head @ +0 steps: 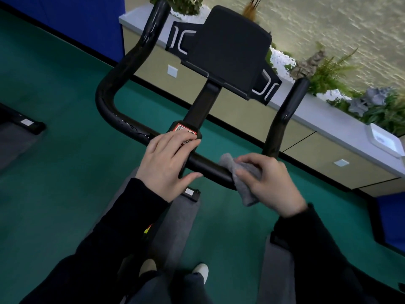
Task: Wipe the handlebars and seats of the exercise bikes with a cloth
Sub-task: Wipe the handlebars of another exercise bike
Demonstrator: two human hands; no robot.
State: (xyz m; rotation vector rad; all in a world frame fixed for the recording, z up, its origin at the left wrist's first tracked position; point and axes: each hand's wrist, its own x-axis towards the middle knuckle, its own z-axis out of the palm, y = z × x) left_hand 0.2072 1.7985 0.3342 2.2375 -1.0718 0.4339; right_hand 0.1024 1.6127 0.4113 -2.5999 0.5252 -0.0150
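The black handlebar of an exercise bike curves across the middle of the view, with a dark console above its stem. My left hand rests on the bar's centre, fingers over a red label, thumb under the bar. My right hand grips a grey cloth wrapped round the bar just right of centre. The right horn rises beyond that hand. The seat is out of view.
A low cabinet ledge with plants runs behind the bike. A white tray sits on it at the right. Green floor lies all around, and another bike's base shows at the left edge. My shoes are below.
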